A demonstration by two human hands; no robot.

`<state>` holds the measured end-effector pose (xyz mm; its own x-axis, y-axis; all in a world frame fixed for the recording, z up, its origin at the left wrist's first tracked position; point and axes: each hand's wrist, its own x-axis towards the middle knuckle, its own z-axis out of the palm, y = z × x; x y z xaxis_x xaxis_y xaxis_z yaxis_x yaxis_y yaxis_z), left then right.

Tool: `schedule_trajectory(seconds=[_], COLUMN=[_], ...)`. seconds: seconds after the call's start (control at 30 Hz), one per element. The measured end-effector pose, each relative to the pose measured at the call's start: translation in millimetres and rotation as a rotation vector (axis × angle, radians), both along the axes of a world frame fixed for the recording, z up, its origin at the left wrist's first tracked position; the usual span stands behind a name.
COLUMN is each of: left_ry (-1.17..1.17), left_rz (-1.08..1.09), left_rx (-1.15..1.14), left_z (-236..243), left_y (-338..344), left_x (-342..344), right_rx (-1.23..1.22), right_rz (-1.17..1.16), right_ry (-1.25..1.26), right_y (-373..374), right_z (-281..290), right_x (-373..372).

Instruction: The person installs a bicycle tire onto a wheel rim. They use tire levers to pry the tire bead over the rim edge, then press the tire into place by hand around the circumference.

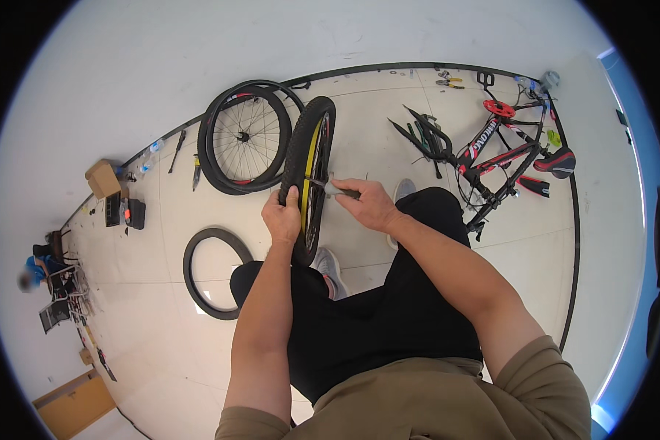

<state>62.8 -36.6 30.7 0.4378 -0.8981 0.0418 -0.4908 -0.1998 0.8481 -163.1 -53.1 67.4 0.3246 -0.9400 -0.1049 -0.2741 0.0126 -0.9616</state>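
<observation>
A bicycle wheel with a black knobbly tyre and yellow rim [309, 132] stands upright before me, between my legs. My left hand [280, 213] grips the tyre's left side, its thumb pressed on the tread. On the other side, my right hand [367, 202] is closed round a small tool with a grey head [331, 188] and dark body, which meets the wheel at the rim or spokes; exactly where, I cannot tell. Beyond lies a spoked wheel with loose tyres [216, 147], and a bare black tyre [188, 268] lies by my left leg.
A black-and-red bike frame [484, 136] lies to my right, near black forks [436, 143] and pliers [451, 81]. Along the left wall are a cardboard box [99, 177], a dark case [134, 214] and a person in blue [38, 264] beside chairs. Walls surround the tiled floor.
</observation>
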Motion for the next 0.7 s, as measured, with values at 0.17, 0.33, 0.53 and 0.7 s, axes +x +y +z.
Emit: schedule_trajectory(seconds=[0.17,0.33,0.53,0.7], left_ry=[-0.012,0.077,0.045,0.015], left_rz=[-0.002,-0.019,-0.025,-0.045], left_rx=[0.036,0.089,0.106,0.085], left_z=[3.6,13.7,17.1,17.3], left_y=[-0.2,-6.9,1.4,-2.4], left_x=[-0.5,-2.8,-7.8,-4.8], right_rx=[0.110,-0.125,-0.067,-0.082], right_rz=[-0.064,-0.069,-0.160,-0.174], right_ry=[-0.117,0.143,-0.008,0.090], right_y=[4.1,13.4,29.4,29.9], right_z=[-5.0,6.4,1.8,2.7], right_x=[1.8,13.0,21.7,25.9])
